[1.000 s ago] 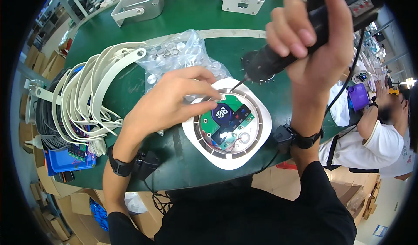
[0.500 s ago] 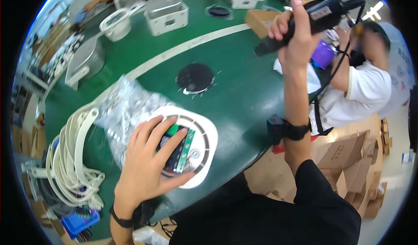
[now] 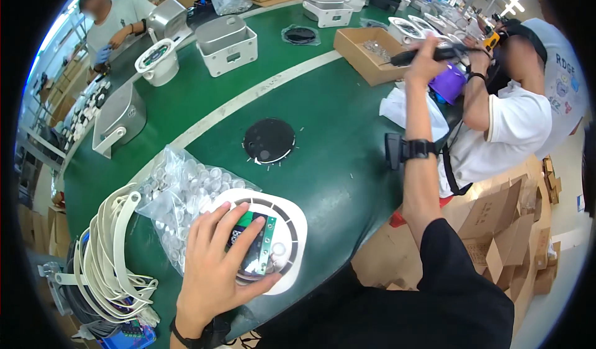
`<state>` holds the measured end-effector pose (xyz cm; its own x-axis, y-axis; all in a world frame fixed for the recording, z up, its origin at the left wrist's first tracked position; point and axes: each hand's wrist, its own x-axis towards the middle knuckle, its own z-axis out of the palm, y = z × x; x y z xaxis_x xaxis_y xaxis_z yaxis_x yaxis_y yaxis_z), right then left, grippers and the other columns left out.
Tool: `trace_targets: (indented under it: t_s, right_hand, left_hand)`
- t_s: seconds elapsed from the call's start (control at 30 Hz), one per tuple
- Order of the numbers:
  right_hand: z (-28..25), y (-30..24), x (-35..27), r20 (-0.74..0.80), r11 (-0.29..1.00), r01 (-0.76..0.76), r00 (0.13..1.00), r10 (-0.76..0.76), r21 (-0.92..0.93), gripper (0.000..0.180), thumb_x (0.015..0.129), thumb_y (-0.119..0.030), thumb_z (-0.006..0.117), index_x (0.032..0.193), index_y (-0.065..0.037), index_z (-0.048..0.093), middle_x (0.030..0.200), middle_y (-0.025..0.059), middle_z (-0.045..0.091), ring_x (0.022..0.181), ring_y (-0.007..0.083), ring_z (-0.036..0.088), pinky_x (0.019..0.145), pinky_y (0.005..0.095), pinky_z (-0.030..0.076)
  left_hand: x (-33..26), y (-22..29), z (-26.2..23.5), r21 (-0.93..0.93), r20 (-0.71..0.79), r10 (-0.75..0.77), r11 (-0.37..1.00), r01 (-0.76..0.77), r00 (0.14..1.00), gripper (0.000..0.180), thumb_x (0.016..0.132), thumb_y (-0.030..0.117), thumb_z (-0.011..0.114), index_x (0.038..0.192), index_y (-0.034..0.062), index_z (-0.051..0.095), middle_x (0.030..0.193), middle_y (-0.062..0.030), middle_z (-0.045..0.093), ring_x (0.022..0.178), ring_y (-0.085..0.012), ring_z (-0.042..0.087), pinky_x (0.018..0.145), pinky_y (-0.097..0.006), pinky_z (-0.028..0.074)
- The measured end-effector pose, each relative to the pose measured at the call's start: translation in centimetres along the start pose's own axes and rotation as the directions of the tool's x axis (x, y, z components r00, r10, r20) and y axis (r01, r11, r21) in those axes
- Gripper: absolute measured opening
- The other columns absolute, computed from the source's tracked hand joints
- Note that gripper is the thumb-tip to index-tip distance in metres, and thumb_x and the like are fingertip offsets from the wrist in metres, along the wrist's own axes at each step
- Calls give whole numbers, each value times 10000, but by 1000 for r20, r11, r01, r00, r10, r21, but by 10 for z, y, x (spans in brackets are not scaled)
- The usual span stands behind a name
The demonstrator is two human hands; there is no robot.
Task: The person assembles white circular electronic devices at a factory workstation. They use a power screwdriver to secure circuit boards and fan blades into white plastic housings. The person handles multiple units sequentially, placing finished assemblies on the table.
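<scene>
My left hand [image 3: 218,265] lies flat on a white rounded lamp housing [image 3: 290,225] at the table's near edge, fingers spread over its green circuit board [image 3: 259,245]. My right hand [image 3: 426,58] is stretched far out to the right and grips a black electric screwdriver [image 3: 415,55], held level above a brown cardboard box [image 3: 364,52]. A black watch sits on that wrist.
A clear bag of small white parts [image 3: 181,194] and a bundle of white bands [image 3: 107,259] lie left of the housing. A black disc [image 3: 268,140] rests mid-table. Grey metal housings [image 3: 227,41] stand farther back. One person sits at the right, another at the far left.
My view has swung right. My right hand carried the screwdriver away from the housing toward the cardboard box. My left hand moved from picking at the board to resting flat over it.
</scene>
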<state>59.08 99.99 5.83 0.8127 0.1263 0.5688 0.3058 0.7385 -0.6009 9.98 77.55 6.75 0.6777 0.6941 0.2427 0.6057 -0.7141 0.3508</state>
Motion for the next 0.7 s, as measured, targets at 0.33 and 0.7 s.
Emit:
trace_targets:
  t_s: [0.33, 0.7]
  right_hand:
    - [-9, -143, -53, 586, 578, -685, 710, 391, 443, 314, 1026, -398, 583, 1027, -85, 552, 647, -15, 374, 559, 104, 375, 555, 290, 354]
    - [3, -230, -177, 940, 375, -909, 272, 205, 181, 358, 1094, -392, 387, 1181, -49, 446, 636, -10, 447, 500, 97, 439, 525, 275, 423]
  left_hand:
    - [3, 6, -22, 74, 47, -66, 995, 62, 997, 819, 620, 426, 897, 1296, 43, 637, 1444, -229, 462, 1302, -485, 435, 1105, -618, 338]
    - [6, 7, 26, 34, -222, -229, 970, 242, 948, 913, 631, 378, 886, 1425, 76, 553, 1498, -246, 446, 1343, -455, 447, 1114, -535, 343]
